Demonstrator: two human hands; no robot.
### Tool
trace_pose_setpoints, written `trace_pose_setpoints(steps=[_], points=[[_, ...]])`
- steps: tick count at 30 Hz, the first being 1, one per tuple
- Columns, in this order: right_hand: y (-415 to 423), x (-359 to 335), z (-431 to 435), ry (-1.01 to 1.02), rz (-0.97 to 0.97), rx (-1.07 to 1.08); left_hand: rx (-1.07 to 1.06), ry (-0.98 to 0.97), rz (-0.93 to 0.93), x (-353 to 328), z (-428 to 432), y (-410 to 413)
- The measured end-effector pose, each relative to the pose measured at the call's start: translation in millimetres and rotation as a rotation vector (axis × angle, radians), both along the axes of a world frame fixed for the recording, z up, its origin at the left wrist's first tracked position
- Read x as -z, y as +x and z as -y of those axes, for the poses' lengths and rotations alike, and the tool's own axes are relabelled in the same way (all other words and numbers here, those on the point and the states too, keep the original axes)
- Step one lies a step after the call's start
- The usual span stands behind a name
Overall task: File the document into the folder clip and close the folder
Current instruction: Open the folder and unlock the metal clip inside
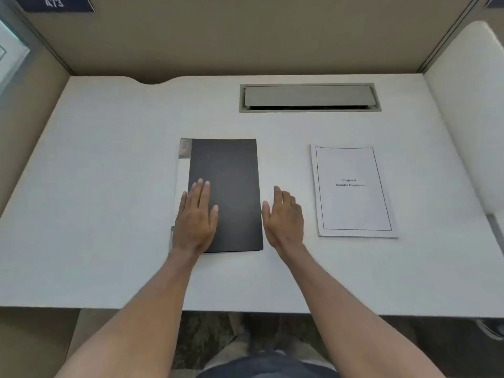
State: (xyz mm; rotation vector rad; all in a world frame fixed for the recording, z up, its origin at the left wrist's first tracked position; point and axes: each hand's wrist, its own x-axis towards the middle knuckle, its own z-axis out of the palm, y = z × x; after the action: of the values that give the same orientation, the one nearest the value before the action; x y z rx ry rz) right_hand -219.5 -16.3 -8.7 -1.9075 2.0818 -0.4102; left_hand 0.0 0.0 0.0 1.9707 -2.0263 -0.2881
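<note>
A black folder (231,186) with a pale spine strip lies closed and flat in the middle of the white desk (109,173). My left hand (197,216) rests palm down on the folder's lower left part, fingers together and flat. My right hand (285,216) hovers edge-on just right of the folder's right edge, fingers apart, holding nothing. The document (353,190), a white stapled sheaf with a bordered title page, lies flat to the right, apart from both hands.
A grey cable hatch (309,97) is set into the desk at the back right. Beige partition walls (245,34) enclose the desk at the back and left. A white panel (474,105) stands on the right. The desk's front edge runs just below my forearms.
</note>
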Motion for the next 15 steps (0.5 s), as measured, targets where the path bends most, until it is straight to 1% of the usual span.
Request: trace_pose_setpoints(steps=[3, 7, 11, 15], points=[[13.0, 0.9, -10.2, 0.036, -0.019, -0.068, 0.016, 0.072, 0.134, 9.1, -14.4, 14.8], [29.5, 4.1, -19.9, 0.105, -0.063, -0.134, 0.077, 0.133, 0.197, 22.8, -35.0, 37.6], [36.8, 7.1, -23.9, 0.16, -0.086, -0.114, 0.151, 0.152, 0.258, 26.4, -46.2, 57.0], [42.7, 7.1, -24.6, 0.175, -0.056, -0.063, 0.144, 0.13, 0.273, 26.0, -51.2, 68.2]])
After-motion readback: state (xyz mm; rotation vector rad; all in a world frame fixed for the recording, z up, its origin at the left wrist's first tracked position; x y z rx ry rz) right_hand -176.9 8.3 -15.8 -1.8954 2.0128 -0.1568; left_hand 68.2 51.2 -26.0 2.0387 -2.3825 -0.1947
